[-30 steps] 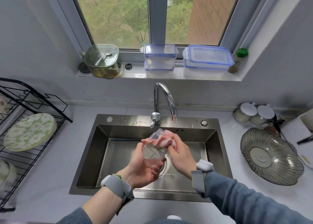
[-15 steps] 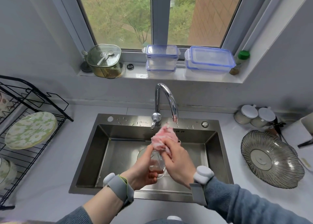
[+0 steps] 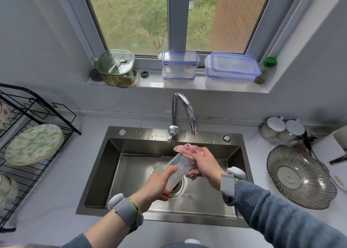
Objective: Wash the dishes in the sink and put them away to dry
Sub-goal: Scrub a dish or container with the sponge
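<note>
Over the steel sink my left hand grips the base of a clear glass, tilted with its mouth up and to the right. My right hand holds a pink cloth bunched against the glass's rim and right side. Both hands hover above the drain, just below the chrome faucet, from which no water runs that I can see.
A black wire drying rack on the left counter holds a green floral plate and bowls. A ribbed glass dish and two lidded jars sit on the right. Plastic containers and a green glass pot line the windowsill.
The glass has tilted from upright to slanted, mouth to the upper right. My right hand and the cloth shifted right along the rim, and my left hand slid down to the base.
</note>
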The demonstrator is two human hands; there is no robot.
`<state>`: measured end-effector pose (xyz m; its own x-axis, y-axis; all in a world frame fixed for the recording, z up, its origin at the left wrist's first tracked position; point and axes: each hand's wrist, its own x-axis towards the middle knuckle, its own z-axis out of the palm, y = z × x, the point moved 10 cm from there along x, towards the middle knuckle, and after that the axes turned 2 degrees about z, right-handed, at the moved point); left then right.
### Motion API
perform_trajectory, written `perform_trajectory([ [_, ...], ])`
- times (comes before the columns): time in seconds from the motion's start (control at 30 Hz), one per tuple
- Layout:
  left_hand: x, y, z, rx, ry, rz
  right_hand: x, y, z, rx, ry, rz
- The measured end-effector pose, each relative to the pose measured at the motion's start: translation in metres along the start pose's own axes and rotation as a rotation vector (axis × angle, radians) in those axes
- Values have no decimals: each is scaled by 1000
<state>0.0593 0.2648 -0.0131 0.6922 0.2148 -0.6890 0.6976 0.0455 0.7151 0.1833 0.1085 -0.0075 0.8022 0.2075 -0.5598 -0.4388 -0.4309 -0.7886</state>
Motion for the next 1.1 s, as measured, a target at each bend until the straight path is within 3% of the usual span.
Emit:
perform_trajectory([
  [0.17, 7, 8, -16, 232, 134, 174, -10, 16, 6, -22, 22, 78],
  [0.27, 12, 22, -26, 393, 207, 266, -21, 19, 24, -74, -66, 91],
  [0.37, 15, 36, -34, 509, 268, 333, -33, 6, 33, -211, -81, -29],
  [0.5, 10, 47, -47, 675, 335, 421, -46, -24, 18, -370, 36, -224],
  [0.67, 0, 47, -36, 792, 331, 563, -38, -38, 17, -478, 38, -329],
  [0.93, -20, 58, -5, 917, 306, 744, -21, -27, 58, -877, -85, -287],
  [1.1, -16, 52, -11, 892, 301, 736, -22, -18, 73, -722, -247, -252],
])
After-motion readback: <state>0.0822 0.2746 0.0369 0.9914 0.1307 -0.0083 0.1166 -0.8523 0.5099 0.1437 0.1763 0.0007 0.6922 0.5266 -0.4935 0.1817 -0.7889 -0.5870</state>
